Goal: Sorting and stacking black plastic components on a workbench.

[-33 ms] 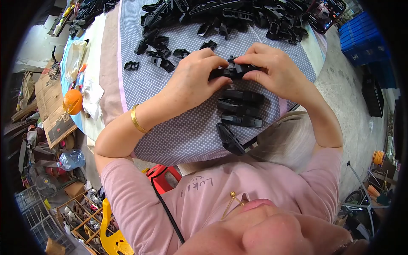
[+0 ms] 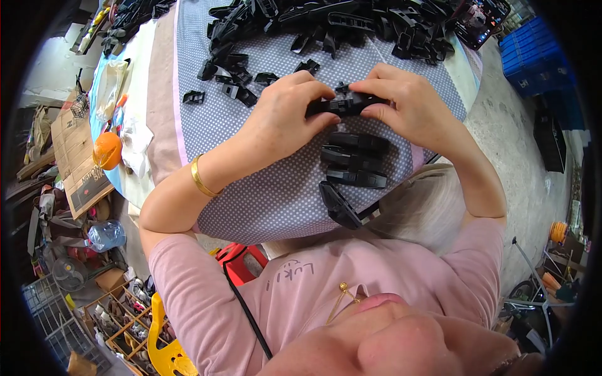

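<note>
Both hands grip one long black plastic part (image 2: 346,104) held just above a dotted grey cloth (image 2: 276,194). My left hand (image 2: 285,116) closes on its left end, a gold bangle on that wrist. My right hand (image 2: 404,103) pinches its right end. Right below the hands, several similar black parts (image 2: 354,160) lie stacked in a row near the cloth's near edge, and one more (image 2: 338,203) lies tilted at the edge.
A big heap of black plastic parts (image 2: 326,25) fills the far side of the table, with loose small pieces (image 2: 235,81) to the left. An orange ball (image 2: 108,150) and bags sit left; a red stool (image 2: 241,257) stands below; blue crates (image 2: 533,56) are at right.
</note>
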{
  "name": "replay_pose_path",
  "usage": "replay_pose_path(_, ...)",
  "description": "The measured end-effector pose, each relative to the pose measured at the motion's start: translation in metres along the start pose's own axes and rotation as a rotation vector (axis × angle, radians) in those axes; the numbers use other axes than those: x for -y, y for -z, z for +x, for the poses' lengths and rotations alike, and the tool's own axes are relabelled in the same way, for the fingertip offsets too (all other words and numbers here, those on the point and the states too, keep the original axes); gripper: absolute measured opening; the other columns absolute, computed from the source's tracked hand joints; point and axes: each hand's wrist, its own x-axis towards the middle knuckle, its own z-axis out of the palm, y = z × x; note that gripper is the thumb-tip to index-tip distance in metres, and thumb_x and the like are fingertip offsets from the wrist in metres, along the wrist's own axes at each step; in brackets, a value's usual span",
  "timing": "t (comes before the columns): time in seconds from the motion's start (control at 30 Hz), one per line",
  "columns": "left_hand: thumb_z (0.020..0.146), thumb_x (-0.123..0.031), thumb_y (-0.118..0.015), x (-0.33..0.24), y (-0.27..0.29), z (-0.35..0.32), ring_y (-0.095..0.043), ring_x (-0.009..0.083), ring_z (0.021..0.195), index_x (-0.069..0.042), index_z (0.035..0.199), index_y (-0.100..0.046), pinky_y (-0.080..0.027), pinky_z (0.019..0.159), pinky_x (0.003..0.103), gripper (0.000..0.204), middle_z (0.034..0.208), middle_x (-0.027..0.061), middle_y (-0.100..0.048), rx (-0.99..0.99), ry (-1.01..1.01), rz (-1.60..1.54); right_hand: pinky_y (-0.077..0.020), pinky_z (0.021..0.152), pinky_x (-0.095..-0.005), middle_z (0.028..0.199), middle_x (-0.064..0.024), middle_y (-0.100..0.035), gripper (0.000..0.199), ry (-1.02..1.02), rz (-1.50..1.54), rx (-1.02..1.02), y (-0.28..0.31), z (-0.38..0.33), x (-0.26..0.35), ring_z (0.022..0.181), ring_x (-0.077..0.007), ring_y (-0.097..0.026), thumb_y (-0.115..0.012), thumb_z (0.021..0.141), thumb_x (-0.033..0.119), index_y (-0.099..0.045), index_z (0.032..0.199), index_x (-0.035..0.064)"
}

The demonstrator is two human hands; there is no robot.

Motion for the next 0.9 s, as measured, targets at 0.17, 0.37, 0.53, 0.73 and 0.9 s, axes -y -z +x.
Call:
replay_pose_path(0.17, 0.074, -0.015, -0.074, -0.001, 0.005, 0.002, -0.061, 0.0278, 0.078, 0.001, 0.09, -0.069, -0.05, 0.07, 0.036, 0.023, 0.084, 0.0116, -0.062, 0.049, 0.064, -0.044, -0.0485, 0.072, -0.0349, 0.091, -0.0096, -0.062, 0.034, -0.05, -0.138, 0.03, 0.01, -0.006, 0.003, 0.084, -0.0283, -0.06, -0.073, 0.07, 0.007, -0.067, 0.103, 0.001)
replay_pose_path(0.37, 0.073, -0.016, -0.075, -0.002, 0.005, 0.003, -0.061, 0.0273, 0.078, 0.0, 0.088, -0.07, -0.05, 0.07, 0.035, 0.022, 0.083, 0.011, -0.062, 0.054, 0.061, -0.014, -0.0463, 0.077, -0.036, 0.092, -0.0099, -0.062, 0.031, -0.065, -0.1, 0.062, 0.007, -0.011, 0.0, 0.088, -0.0279, -0.059, -0.072, 0.07, 0.006, -0.068, 0.1, 0.0012)
replay_pose_path(0.53, 0.073, -0.012, -0.077, 0.0, 0.005, 0.002, -0.061, 0.019, 0.067, 0.001, 0.093, -0.069, -0.049, 0.061, 0.028, 0.024, 0.08, 0.0084, -0.059, 0.03, 0.007, 0.025, -0.0459, 0.076, -0.0364, 0.088, -0.0095, -0.063, 0.027, 0.041, -0.241, -0.066, 0.015, -0.009, 0.004, 0.084, -0.0277, -0.06, -0.072, 0.071, 0.008, -0.068, 0.097, 0.0013)
replay_pose_path(0.73, 0.072, -0.013, -0.076, 0.001, 0.005, 0.002, -0.06, 0.0237, 0.071, 0.001, 0.088, -0.069, -0.049, 0.063, 0.032, 0.022, 0.079, 0.0095, -0.059, 0.027, 0.022, -0.001, -0.0465, 0.073, -0.0363, 0.082, -0.0091, -0.064, 0.025, 0.061, -0.192, -0.017, 0.011, -0.003, 0.004, 0.079, -0.0272, -0.061, -0.074, 0.068, 0.008, -0.07, 0.092, 0.0014)
replay_pose_path(0.9, 0.07, -0.015, -0.076, -0.002, -0.002, 0.006, -0.059, 0.0283, 0.077, 0.0, 0.084, -0.07, -0.049, 0.066, 0.037, 0.021, 0.079, 0.0105, -0.06, 0.019, -0.009, -0.024, -0.0476, 0.067, -0.0358, 0.081, -0.0094, -0.063, 0.025, 0.165, -0.1, -0.049, -0.005, 0.006, -0.002, 0.077, -0.0271, -0.06, -0.074, 0.067, 0.009, -0.069, 0.091, 0.0006)
